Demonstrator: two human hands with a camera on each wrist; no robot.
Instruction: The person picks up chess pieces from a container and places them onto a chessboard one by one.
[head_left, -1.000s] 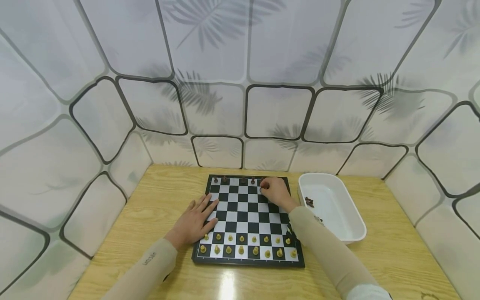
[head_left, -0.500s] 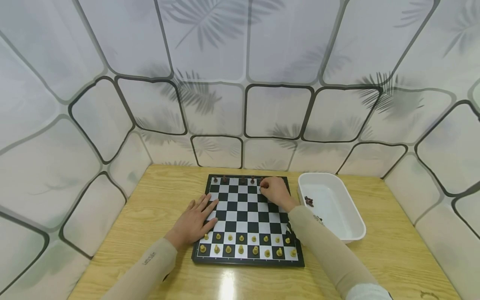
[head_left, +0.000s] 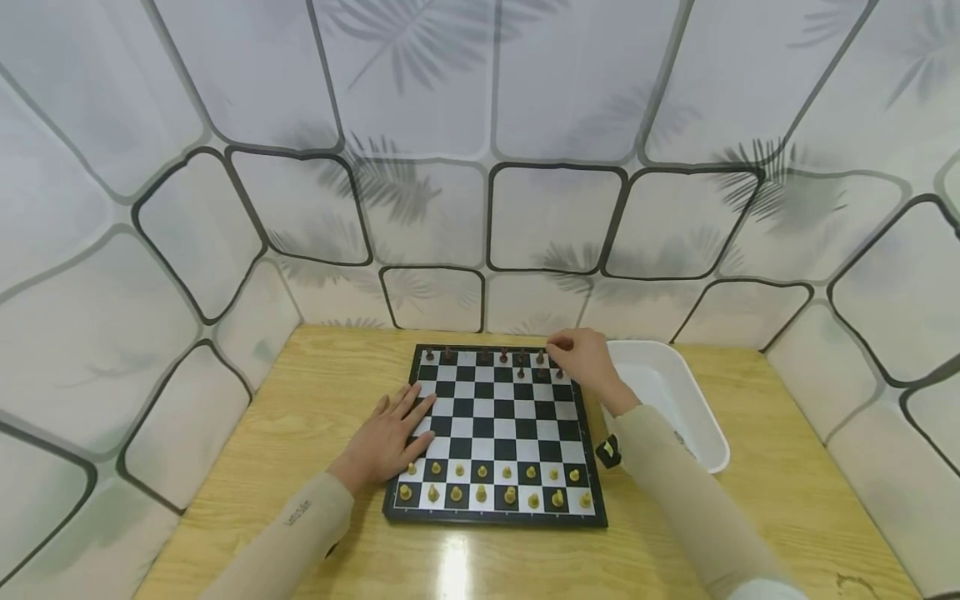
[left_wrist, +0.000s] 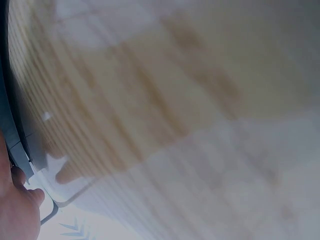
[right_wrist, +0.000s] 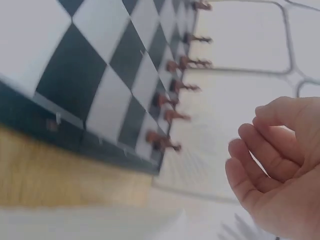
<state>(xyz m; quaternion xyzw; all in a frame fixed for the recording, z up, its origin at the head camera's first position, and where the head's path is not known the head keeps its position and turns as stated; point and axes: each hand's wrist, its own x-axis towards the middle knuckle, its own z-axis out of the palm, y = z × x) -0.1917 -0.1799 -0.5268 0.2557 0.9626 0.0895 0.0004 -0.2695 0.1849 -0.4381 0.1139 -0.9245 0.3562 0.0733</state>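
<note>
A black-and-white chessboard (head_left: 483, 408) lies on the wooden table. My left hand (head_left: 382, 446) rests flat with fingers spread on its left edge; part of that hand (left_wrist: 20, 205) shows at the lower left of the left wrist view. Over the board's far right corner is my right hand (head_left: 587, 364), fingers loosely bent. No piece shows between those fingers in the right wrist view. Dark red chess pieces (head_left: 503, 356) stand along the far row, with a gap on the left side, and three more red pawns (head_left: 542, 372) stand before them at right. Yellow chess pieces (head_left: 481, 493) fill the two near rows.
A white plastic tray (head_left: 720, 437) stands right of the board, partly hidden by my right forearm. A small black object (head_left: 608, 451) with a yellow mark is by the right sleeve. Patterned cloth walls (head_left: 555, 217) enclose the table's back and sides.
My right hand has let go on the board's far right and moved right and away to the corner, uncovering several red pieces. The left hand stays in place.
</note>
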